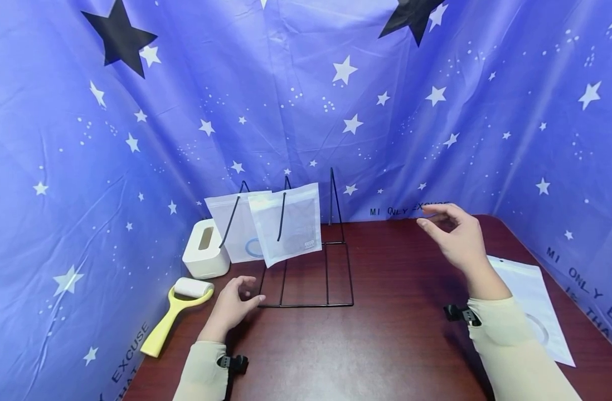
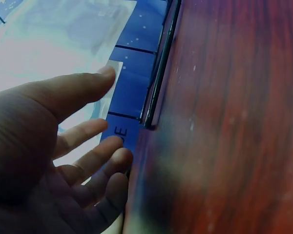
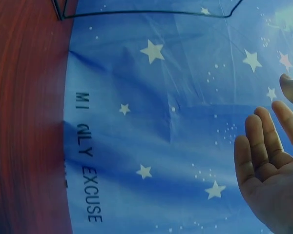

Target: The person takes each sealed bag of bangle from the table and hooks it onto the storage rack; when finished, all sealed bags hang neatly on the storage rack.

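A black wire rack (image 1: 328, 273) stands on the dark red table, with two white zip bags held upright in it. The front bag (image 1: 291, 223) looks partly see-through; the rear bag (image 1: 234, 223) shows part of a blue ring near its bottom. My left hand (image 1: 232, 303) is at the rack's front left corner, fingers loosely bent around nothing; whether it touches the wire I cannot tell. My right hand (image 1: 453, 236) is raised above the table's right side, holding nothing, thumb and fingers apart. Beneath the right forearm lies another white bag (image 1: 529, 289), partly hidden by the sleeve.
A white tissue box (image 1: 205, 262) stands left of the rack. In front of it lies a lint roller (image 1: 168, 320) with a yellow handle. A blue star-printed curtain (image 1: 296, 100) surrounds the table (image 1: 386, 345) at the back and sides.
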Available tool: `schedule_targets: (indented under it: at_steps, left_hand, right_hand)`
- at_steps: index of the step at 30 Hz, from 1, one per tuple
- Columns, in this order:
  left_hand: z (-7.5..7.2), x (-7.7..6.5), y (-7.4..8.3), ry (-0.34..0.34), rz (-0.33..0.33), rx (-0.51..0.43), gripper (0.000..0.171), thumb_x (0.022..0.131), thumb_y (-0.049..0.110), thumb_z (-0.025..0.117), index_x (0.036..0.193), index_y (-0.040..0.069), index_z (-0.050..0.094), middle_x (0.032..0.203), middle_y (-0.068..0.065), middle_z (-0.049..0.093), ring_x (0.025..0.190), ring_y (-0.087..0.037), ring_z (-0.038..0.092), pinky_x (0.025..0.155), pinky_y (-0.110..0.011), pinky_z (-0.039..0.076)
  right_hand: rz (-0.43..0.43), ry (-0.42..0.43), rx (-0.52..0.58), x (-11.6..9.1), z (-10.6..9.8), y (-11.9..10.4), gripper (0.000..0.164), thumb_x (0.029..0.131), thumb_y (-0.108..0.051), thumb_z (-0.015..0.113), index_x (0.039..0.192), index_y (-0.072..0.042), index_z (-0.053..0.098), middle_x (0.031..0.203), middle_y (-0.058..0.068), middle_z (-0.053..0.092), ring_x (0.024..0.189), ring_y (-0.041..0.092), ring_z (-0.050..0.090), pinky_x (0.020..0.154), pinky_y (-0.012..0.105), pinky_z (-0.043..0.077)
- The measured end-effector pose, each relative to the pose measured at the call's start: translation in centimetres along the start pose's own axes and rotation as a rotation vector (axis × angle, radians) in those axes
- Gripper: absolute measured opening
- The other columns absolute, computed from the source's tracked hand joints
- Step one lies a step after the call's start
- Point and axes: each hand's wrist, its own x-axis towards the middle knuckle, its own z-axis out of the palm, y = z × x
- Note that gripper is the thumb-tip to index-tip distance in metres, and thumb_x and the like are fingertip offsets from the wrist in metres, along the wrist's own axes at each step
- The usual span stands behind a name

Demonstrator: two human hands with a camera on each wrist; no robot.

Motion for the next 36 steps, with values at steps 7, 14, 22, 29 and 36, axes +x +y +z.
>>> schedule_targets:
  at_steps: [7, 14, 22, 29, 36]
  left_hand:
    - [0.3, -0.1, -0.3, -0.046, -0.022, 0.015, 0.057, 0.082, 0.027, 0.092, 0.129, 0.006, 0.068, 0.119, -0.008, 0.068, 0.093, -0.019, 0.064, 0.086, -0.041, 0.053]
    - [0.5, 0.0, -0.6, -0.063, -0.029, 0.053, 0.06, 0.079, 0.027, 0.094, 0.128, 0.003, 0.068, 0.113, -0.006, 0.067, 0.086, -0.016, 0.06, 0.081, -0.039, 0.051]
    - [0.8, 0.0, -0.4, -0.093, -0.018, 0.089, 0.061, 0.078, 0.027, 0.095, 0.128, 0.003, 0.069, 0.105, -0.003, 0.065, 0.082, -0.015, 0.059, 0.078, -0.038, 0.052]
    - [0.9, 0.0, -0.2, -0.099, 0.0, 0.121, 0.058, 0.078, 0.025, 0.094, 0.126, 0.004, 0.071, 0.1, 0.0, 0.063, 0.081, -0.014, 0.058, 0.077, -0.038, 0.051]
    - [1.1, -0.1, -0.3, -0.105, -0.014, 0.151, 0.055, 0.079, 0.023, 0.094, 0.126, 0.005, 0.071, 0.097, 0.002, 0.061, 0.082, -0.015, 0.058, 0.077, -0.038, 0.05]
  right_hand:
    - [0.055, 0.02, -0.049, 0.6, -2.1, 2.6, 0.032, 0.092, -0.008, 0.081, 0.122, 0.002, 0.074, 0.098, -0.012, 0.072, 0.086, -0.003, 0.066, 0.076, 0.011, 0.048]
    - [0.117, 0.036, -0.083, 1.0, -4.1, 5.3, 0.038, 0.093, -0.018, 0.082, 0.128, -0.007, 0.073, 0.098, -0.017, 0.072, 0.088, -0.003, 0.065, 0.073, 0.01, 0.046]
    - [0.187, -0.008, -0.2, 0.9, -5.9, 7.2, 0.044, 0.095, -0.037, 0.08, 0.131, -0.013, 0.072, 0.097, -0.027, 0.067, 0.087, -0.004, 0.062, 0.068, 0.012, 0.046]
    - [0.25, -0.046, -0.24, 1.2, -8.8, 9.5, 0.046, 0.094, -0.041, 0.079, 0.129, -0.012, 0.071, 0.092, -0.035, 0.064, 0.085, -0.01, 0.06, 0.067, 0.012, 0.045]
    - [0.347, -0.125, -0.3, 1.0, -11.4, 11.5, 0.058, 0.094, -0.052, 0.075, 0.134, -0.01, 0.066, 0.098, -0.038, 0.057, 0.092, -0.012, 0.053, 0.07, 0.01, 0.044]
